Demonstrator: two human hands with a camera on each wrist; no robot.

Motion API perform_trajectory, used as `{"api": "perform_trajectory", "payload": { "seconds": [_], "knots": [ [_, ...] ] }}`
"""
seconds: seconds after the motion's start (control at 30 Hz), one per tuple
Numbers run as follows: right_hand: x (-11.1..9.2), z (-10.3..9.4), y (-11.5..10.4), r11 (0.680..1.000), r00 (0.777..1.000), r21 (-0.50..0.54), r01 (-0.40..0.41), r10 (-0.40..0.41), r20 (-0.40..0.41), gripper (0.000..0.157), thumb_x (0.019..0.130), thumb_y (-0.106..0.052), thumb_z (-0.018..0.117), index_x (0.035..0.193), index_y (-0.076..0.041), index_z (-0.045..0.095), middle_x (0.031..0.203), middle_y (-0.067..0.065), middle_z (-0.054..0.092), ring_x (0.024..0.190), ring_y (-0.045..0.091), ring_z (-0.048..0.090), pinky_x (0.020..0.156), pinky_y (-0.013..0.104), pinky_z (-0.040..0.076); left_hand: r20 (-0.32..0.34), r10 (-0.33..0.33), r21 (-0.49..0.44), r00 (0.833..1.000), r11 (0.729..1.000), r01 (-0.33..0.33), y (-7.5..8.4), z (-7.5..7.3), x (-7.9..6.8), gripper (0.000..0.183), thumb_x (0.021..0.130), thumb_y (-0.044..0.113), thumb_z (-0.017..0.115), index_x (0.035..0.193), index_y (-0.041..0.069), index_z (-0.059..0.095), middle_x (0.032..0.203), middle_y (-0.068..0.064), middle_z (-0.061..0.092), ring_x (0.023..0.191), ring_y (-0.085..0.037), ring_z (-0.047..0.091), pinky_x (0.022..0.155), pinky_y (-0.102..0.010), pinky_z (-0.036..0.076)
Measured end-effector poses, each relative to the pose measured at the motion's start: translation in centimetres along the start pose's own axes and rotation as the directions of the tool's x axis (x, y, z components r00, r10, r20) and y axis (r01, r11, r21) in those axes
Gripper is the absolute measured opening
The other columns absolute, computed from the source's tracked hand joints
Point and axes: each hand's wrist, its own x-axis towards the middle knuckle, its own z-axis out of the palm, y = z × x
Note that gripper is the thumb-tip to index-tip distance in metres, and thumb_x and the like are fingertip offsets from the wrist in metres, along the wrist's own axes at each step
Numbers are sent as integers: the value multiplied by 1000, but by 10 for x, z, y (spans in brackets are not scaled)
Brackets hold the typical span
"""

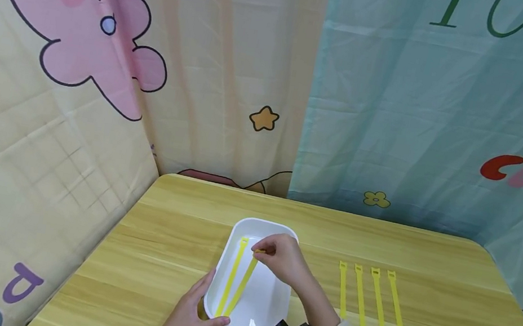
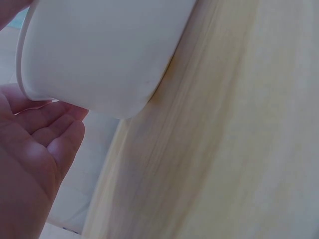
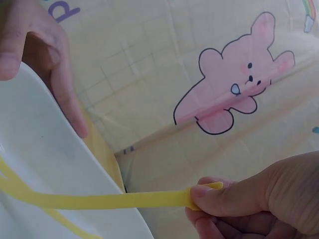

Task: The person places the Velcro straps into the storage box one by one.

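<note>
Right hand pinches a yellow strap over a white tray; left hand grips the tray's edge (around eight o'clock).

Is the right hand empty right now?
No, the right hand pinches one end of a yellow strip.
</note>
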Motion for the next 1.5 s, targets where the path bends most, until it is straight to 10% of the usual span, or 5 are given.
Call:
{"api": "perform_trajectory", "payload": {
  "seconds": [1.5],
  "knots": [
    [53, 40, 63, 976, 978, -66, -205, 203, -42, 10, 72, 5, 73, 82, 2, 72, 71, 3, 63, 66, 12, 55, 58, 23, 50, 3, -18, 8, 1000, 1000, 18, 3, -1, 0, 98, 69, 37, 80, 143, 0, 28, 143, -16, 33, 129, -31, 30, 101, -54, 26]
  ]
}}
